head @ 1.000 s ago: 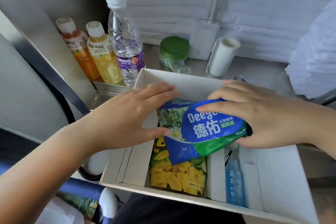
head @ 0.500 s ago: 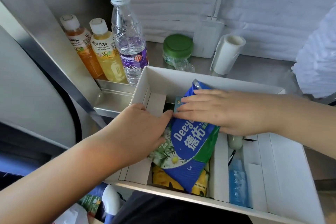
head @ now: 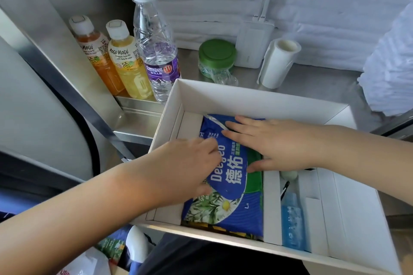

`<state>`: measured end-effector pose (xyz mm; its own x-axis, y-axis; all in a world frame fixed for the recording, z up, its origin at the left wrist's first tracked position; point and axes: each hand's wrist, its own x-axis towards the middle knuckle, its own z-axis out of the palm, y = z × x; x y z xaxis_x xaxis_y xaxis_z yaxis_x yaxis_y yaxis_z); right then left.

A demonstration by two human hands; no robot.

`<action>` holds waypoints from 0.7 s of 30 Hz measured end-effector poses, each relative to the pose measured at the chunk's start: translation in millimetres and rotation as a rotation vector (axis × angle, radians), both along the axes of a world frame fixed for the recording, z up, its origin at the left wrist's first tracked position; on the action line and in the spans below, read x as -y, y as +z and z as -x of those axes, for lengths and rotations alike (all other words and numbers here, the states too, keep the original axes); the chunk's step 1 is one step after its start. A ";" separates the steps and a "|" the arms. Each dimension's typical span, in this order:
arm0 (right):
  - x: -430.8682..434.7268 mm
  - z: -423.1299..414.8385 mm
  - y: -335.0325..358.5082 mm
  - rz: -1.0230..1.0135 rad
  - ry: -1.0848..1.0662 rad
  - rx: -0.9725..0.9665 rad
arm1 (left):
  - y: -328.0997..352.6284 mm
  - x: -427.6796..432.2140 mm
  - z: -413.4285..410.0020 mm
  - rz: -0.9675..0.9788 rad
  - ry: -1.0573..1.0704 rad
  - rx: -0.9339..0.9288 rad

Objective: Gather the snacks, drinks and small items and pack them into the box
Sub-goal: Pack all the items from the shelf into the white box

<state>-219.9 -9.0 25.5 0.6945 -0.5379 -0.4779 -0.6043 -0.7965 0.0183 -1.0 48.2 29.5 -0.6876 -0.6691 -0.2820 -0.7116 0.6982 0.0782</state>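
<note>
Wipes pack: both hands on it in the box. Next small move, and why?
Probably release it and send the left hand to the water bottle. The wipes pack lies flat in the middle compartment of the box under the flat right hand, left hand at its edge, so it looks seated. The water bottle stands just outside the box, unpacked.

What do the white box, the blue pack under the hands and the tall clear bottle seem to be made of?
The white box looks like matte paperboard: flat folded walls, sharp creases. The blue pack seems glossy soft plastic film: it wrinkles and glints at its sealed end. The tall clear bottle is probably thin transparent plastic: ribbed, see-through walls, white screw cap.
</note>
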 end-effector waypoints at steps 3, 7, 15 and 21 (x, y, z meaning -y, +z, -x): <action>-6.5 2.3 -9.1 -0.035 -0.039 -0.003 | -4.8 12.7 4.7 -0.007 0.028 0.093; -20.3 5.3 -22.6 -0.019 -0.073 -0.019 | -15.7 16.3 15.5 -0.097 0.076 0.271; -24.9 -4.2 -26.1 -0.002 -0.114 -0.079 | -14.4 13.1 26.9 -0.164 0.096 0.424; -24.2 9.4 -9.1 0.014 -0.065 -0.034 | -13.0 11.9 11.8 -0.068 -0.011 0.330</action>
